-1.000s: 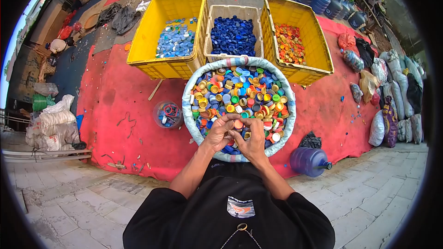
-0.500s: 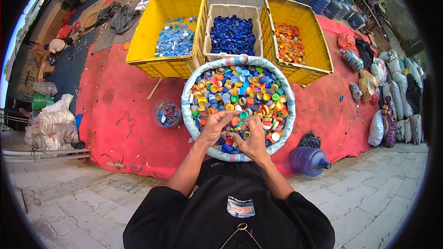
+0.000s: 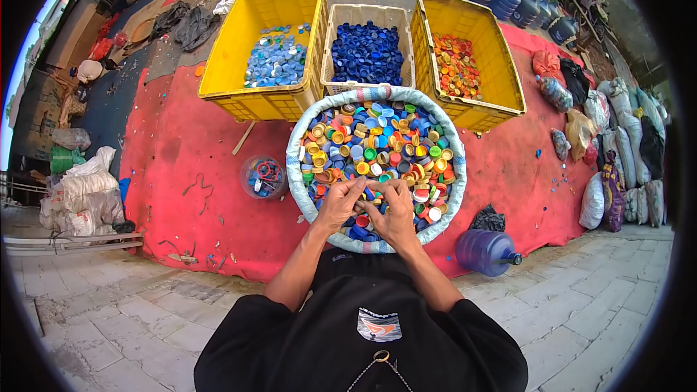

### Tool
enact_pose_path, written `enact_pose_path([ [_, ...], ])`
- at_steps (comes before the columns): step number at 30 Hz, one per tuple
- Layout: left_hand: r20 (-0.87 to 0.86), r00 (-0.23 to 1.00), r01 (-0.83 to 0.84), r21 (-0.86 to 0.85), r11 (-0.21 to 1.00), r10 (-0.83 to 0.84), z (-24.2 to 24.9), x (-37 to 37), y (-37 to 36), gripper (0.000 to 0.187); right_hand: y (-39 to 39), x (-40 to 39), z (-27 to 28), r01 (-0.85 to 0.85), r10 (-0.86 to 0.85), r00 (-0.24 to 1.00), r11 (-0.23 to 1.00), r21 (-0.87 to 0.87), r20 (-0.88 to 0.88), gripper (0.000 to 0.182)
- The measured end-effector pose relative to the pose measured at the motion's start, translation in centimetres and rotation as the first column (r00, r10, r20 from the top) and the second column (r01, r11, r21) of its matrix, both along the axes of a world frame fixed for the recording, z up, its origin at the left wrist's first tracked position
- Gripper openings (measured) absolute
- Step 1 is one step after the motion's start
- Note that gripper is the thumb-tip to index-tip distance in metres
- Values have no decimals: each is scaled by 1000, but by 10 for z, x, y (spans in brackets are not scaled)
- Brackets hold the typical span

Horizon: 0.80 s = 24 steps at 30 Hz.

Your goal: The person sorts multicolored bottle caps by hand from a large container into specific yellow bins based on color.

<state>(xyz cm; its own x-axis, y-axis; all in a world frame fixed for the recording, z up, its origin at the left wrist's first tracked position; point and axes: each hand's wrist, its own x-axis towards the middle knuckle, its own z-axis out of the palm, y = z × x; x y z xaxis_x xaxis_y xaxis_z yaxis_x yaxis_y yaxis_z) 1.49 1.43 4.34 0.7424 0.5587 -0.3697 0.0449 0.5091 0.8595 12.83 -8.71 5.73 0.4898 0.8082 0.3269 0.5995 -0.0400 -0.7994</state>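
In front of me a round tub with a pale cloth-wrapped rim (image 3: 293,167) is full of mixed bottle caps (image 3: 356,152) in many colours. Over its near side, my left hand (image 3: 341,202) and my right hand (image 3: 392,210) are close together, fingers bent and pinched at the tips. A bit of blue shows between the fingertips, but whether it is held or part of the pile behind I cannot make out. Past the tub stand a yellow crate (image 3: 218,76) with light-blue caps, a white crate (image 3: 370,13) with dark-blue caps, and another yellow crate (image 3: 501,65) with orange-red caps.
On the red mat (image 3: 181,196), a small clear container (image 3: 263,177) with red and dark pieces stands left of the tub. A large water jug (image 3: 485,252) lies to the right beside a black bag (image 3: 488,219). Stuffed sacks (image 3: 624,152) line the right side.
My hands have drawn slightly closer together at the fingertips. A green cap seen near the right fingers earlier no longer shows there. The crates and tub appear almost unchanged.
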Motion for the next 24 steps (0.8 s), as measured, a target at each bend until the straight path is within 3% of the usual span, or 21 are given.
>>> enact_pose_path([
  [5, 7, 1000, -10, 39, 999, 10, 0, 3, -1, 38, 1, -2, -9, 15, -15, 999, 1000, 9, -34, 32],
  [8, -26, 998, -57, 26, 998, 57, -6, 5, 1, 38, 2, -10, -6, 140, -134, 969, 990, 12, -209, 28],
  [11, -58, 995, -82, -66, 994, 78, -4, 7, 0, 37, 0, -4, -17, 114, -117, 992, 991, 73, 39, 27],
  [13, -65, 994, -99, -157, 983, 89, -1, 7, -2, 36, 0, -3, -11, 112, -111, 994, 992, 57, -11, 24],
  [16, 38, 997, -67, -157, 985, 73, -9, 8, -3, 37, -3, 0, -13, 99, -97, 989, 995, 13, -111, 21],
  [20, 38, 999, -33, -136, 990, 39, -6, 7, -2, 39, -4, 4, -13, 124, -108, 953, 992, 39, -284, 21],
  [24, 71, 997, -9, -127, 992, 18, -2, 7, 0, 41, -5, 11, -12, 85, -82, 973, 996, 7, -214, 20],
])
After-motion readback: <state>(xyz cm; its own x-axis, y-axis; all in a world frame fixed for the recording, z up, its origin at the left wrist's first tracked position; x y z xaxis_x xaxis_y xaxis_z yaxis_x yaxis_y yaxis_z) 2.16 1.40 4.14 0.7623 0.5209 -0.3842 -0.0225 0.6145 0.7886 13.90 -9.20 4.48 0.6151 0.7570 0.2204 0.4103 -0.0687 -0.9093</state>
